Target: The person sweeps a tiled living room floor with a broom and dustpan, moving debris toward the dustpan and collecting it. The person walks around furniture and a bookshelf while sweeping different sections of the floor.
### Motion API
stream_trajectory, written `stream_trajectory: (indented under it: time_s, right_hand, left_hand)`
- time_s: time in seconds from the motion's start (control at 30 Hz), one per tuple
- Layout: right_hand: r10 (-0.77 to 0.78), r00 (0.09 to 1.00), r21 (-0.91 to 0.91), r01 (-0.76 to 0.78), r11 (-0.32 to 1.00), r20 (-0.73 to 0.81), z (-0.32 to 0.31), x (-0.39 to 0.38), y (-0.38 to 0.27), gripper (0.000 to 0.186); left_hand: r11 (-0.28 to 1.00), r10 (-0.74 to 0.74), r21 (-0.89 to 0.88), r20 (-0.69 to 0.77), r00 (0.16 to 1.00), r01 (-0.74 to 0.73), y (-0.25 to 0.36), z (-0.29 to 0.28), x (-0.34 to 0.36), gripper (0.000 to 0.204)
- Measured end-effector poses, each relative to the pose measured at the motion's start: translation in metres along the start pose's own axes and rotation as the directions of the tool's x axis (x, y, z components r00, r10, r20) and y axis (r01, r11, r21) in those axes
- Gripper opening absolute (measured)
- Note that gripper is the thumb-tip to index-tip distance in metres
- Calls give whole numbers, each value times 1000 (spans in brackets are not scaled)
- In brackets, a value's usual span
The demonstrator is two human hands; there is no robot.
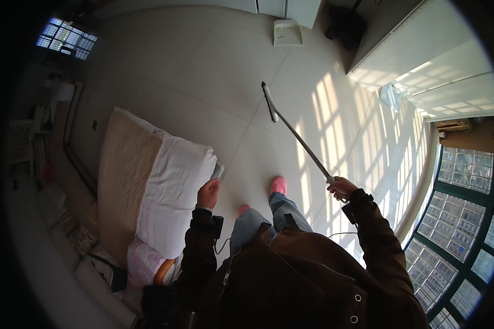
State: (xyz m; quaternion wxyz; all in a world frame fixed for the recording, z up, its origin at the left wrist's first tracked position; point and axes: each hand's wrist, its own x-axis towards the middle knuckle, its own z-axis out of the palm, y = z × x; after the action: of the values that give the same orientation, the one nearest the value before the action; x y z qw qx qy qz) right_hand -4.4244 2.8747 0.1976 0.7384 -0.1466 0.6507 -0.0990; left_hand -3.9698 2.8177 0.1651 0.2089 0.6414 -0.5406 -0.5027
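Feed: I view the work from above through the head camera; both bare hands are in frame.
Right hand: I have the right hand (pixel 343 188) closed around the pale upper end of a long, slim, grey-handled broom (pixel 304 145); the fingers are wrapped narrow.
Broom position: I read the handle as slanting forward and to the left from the right hand, ahead of the feet.
Broom head: I see a narrow white head (pixel 269 102) edged with dark bristles, over the pale tiled floor (pixel 203 60); I cannot tell how firmly it presses.
Left hand: I locate the left hand (pixel 208 193) beside a thick beige-and-white cloth-covered cushion (pixel 175 186), fingers curled; a small grey object (pixel 218 171) sits at the fingertips, and I cannot tell whether it is gripped.
Footing: I note a pink shoe (pixel 278 185) on the right foot, well apart from the broom head.
Dustpan: I find a white, square-mouthed dustpan (pixel 287 35) at the far side of the floor, well apart from the broom head.
Light: I register barred sunlight across the tiles right of the broom.
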Motion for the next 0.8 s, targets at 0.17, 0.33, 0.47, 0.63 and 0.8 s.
stream_trajectory:
  time_s: [0.17, 0.33, 0.47, 0.63, 0.8]
  right_hand:
    - [101, 966, 90, -82, 993, -236, -61, -84, 73, 14]
    - [208, 926, 343, -93, 935, -314, -99, -90, 118, 11]
    - [286, 895, 532, -66, 844, -343, -127, -50, 118, 13]
    - [46, 994, 577, 20, 817, -99, -132, 23, 62, 3]
    - [-520, 842, -249, 540, 804, 146, -61, 86, -62, 4]
  left_hand:
    - [997, 77, 23, 78, 994, -79, 22, 37, 53, 25]
    - [984, 169, 36, 130, 977, -175, 45, 56, 89, 24]
    - [981, 187, 29, 155, 970, -194, 49, 56, 108, 24]
    - [988, 138, 59, 107, 985, -145, 51, 38, 132, 24]
    - [987, 82, 136, 26, 996, -85, 52, 4, 161, 25]
